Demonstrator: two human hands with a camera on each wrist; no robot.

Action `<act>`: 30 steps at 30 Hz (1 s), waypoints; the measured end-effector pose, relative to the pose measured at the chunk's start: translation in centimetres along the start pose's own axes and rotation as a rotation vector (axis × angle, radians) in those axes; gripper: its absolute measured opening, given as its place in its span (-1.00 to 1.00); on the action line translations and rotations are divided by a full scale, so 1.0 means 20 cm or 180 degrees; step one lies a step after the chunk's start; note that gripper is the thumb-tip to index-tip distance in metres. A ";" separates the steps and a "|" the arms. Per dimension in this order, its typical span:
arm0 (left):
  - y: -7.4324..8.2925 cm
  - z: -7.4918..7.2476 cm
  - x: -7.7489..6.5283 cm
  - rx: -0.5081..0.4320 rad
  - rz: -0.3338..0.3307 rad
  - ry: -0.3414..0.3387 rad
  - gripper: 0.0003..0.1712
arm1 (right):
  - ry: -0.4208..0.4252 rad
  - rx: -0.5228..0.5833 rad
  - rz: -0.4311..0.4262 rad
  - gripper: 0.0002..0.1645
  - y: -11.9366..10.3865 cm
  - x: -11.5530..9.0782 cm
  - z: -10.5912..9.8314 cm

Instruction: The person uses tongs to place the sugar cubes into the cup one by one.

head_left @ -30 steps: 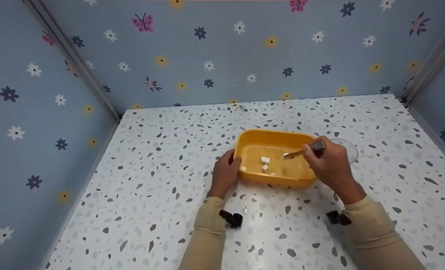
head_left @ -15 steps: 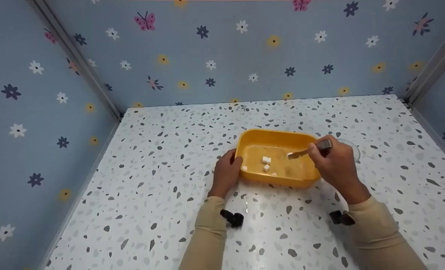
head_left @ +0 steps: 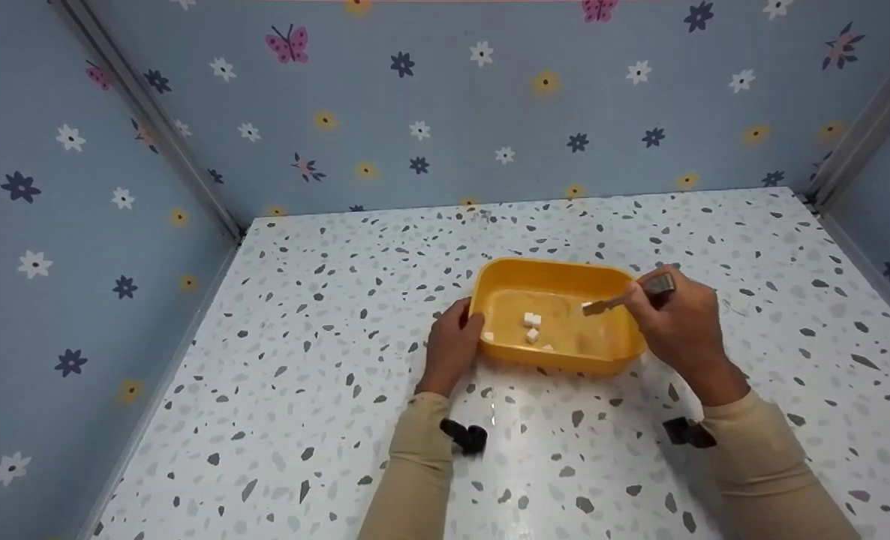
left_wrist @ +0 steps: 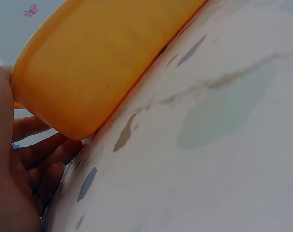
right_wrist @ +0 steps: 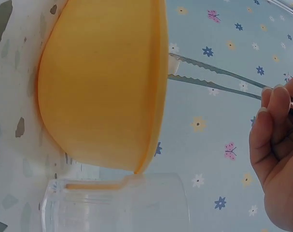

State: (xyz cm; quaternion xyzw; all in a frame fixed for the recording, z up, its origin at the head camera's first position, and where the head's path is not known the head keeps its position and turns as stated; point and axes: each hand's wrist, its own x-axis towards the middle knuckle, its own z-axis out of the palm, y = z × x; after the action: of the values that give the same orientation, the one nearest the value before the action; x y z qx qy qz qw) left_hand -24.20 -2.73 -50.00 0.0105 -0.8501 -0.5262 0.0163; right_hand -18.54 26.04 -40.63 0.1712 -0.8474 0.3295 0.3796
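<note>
While the left hand (head_left: pixel 451 349) gripped the left end of the yellow tub (head_left: pixel 557 361), right of centre in the head frame, the right hand (head_left: pixel 681 322) pinched tongs (head_left: pixel 611 303) whose tips held a white cube (right_wrist: pixel 173 64) over the tub. Other cubes (head_left: pixel 532 336) lay inside; a clear container (right_wrist: pixel 117 208) stood nearby, lower left in the right wrist view.

Bright head view, glare on tabletop (head_left: pixel 524 427), dimmer left wrist view.

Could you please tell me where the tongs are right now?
In the head view, the tongs are in the right hand, over the right half of the tub; in the right wrist view, a cube is between their tips.
</note>
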 end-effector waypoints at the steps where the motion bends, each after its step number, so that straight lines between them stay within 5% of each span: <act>1: 0.00 0.00 0.00 0.0003 -0.0003 -0.0005 -0.48 | 0.0003 -0.0007 0.0001 -0.89 0.00 0.00 0.00; 30: 0.01 0.00 -0.01 -0.0033 -0.0058 0.0000 -0.46 | 0.0129 0.0001 0.0003 -0.92 0.00 -0.03 -0.07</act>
State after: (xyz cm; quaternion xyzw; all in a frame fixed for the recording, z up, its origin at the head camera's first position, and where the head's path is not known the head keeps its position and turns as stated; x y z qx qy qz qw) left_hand -23.98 -2.66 -49.88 0.0182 -0.8472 -0.5308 0.0115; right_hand -17.42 27.05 -40.28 0.1642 -0.8396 0.3332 0.3965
